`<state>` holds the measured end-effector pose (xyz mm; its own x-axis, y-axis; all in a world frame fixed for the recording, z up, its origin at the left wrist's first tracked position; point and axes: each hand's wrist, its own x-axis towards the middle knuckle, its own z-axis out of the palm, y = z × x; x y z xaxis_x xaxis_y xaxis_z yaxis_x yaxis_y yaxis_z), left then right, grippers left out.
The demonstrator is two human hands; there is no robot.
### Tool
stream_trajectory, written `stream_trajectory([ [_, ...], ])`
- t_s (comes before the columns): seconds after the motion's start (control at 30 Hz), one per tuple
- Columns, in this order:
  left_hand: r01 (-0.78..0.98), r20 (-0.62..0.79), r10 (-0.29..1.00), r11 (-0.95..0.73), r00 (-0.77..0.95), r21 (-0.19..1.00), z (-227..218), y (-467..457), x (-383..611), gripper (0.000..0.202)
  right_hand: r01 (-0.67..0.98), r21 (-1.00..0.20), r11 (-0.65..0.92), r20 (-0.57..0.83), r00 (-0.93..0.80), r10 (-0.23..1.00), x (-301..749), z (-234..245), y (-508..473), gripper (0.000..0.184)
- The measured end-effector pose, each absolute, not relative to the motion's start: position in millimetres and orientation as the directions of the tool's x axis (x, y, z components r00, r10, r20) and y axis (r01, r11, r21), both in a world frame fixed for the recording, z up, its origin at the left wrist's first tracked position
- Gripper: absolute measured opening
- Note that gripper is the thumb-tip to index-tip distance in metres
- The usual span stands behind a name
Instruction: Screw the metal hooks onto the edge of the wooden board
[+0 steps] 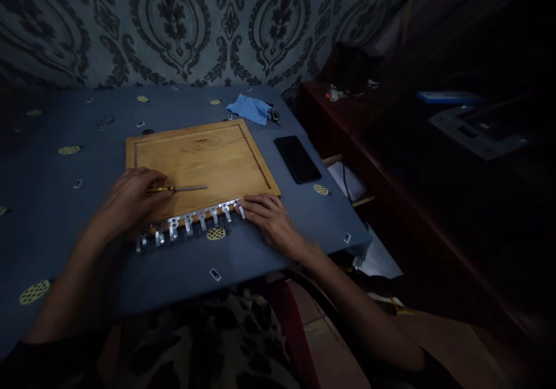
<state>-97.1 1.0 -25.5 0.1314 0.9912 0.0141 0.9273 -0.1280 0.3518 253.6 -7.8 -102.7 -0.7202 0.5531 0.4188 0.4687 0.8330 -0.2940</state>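
A wooden tray (208, 154) lies on a blue table. My left hand (130, 201) rests on its near left corner, fingers closed round a small screwdriver (186, 188) with a yellow-and-black handle whose metal shaft points right across the tray. A metal rail with several hooks (191, 222) lies along the tray's near edge. My right hand (269, 218) lies flat at the rail's right end, fingertips touching the last hook and the tray's corner.
A black phone (297, 158) lies right of the tray. A blue cloth (249, 108) and a small dark object sit behind it. Patterned wall at the back. The blue table (65, 204) ends on the right beside a dark wooden sideboard (391, 163).
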Motion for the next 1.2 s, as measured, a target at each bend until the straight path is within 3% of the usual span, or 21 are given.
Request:
stream_trajectory([
  [0.27, 0.925, 0.032, 0.954, -0.296, 0.297, 0.240, -34.3, 10.0, -84.0, 0.045, 0.461, -0.294, 0.837, 0.432, -0.717, 0.547, 252.7, -101.4, -6.0, 0.054],
  [0.53, 0.932, -0.059, 0.968, -0.216, 0.243, 0.291, -28.3, 6.1, -94.7, 0.046, 0.489, -0.288, 0.823, 0.406, -0.717, 0.567, 251.8, -104.5, -5.1, 0.054],
  [0.77, 0.922, 0.005, 0.964, -0.254, 0.264, 0.293, -28.8, 4.8, -106.1, 0.031, 0.483, -0.306, 0.820, 0.387, -0.724, 0.571, 252.1, -104.3, -4.0, 0.054],
  [0.93, 0.900, -0.027, 0.988, -0.125, 0.149, 0.418, -11.6, -2.9, -108.5, 0.039, 0.498, -0.334, 0.800, 0.362, -0.716, 0.597, 251.4, -105.1, -3.5, 0.050],
  [1.1, 0.644, 0.217, 0.975, -0.140, -0.041, 0.752, 11.7, -4.2, -95.5, 0.037, 0.505, -0.329, 0.798, 0.365, -0.711, 0.601, 250.4, -103.9, -3.6, 0.055],
  [1.2, 0.505, 0.345, 0.936, -0.264, -0.073, 0.822, 25.2, 1.0, -75.2, 0.034, 0.501, -0.327, 0.802, 0.356, -0.721, 0.595, 250.4, -102.5, -3.9, 0.060],
])
